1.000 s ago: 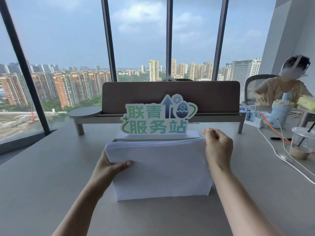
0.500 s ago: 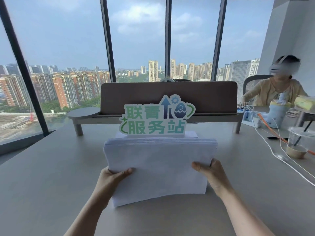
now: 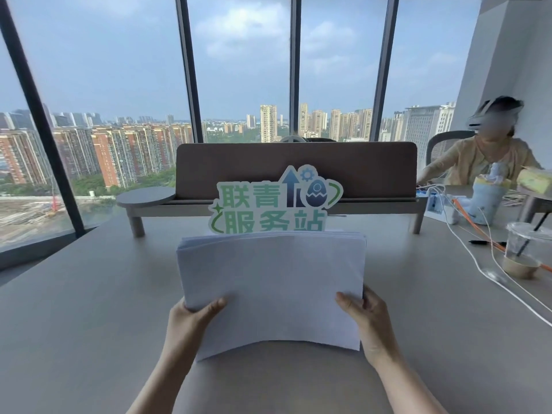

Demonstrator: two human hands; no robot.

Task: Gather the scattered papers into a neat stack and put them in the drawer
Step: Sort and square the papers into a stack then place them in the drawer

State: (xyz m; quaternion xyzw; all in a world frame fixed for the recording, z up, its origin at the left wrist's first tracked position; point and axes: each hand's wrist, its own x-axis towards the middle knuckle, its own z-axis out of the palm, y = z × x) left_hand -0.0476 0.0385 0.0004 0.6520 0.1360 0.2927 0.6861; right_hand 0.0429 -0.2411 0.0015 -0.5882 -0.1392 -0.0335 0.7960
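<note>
Holding paper stack (image 3: 271, 282) upright, lifted off desk (image 3: 89, 294) near its middle, bottom edge bowing upward. Left hand (image 3: 191, 321) gripping lower left edge, thumb across front sheet. Right hand (image 3: 364, 318) gripping lower right edge likewise. Stack partly hiding green sign (image 3: 274, 201) standing behind it.
</note>
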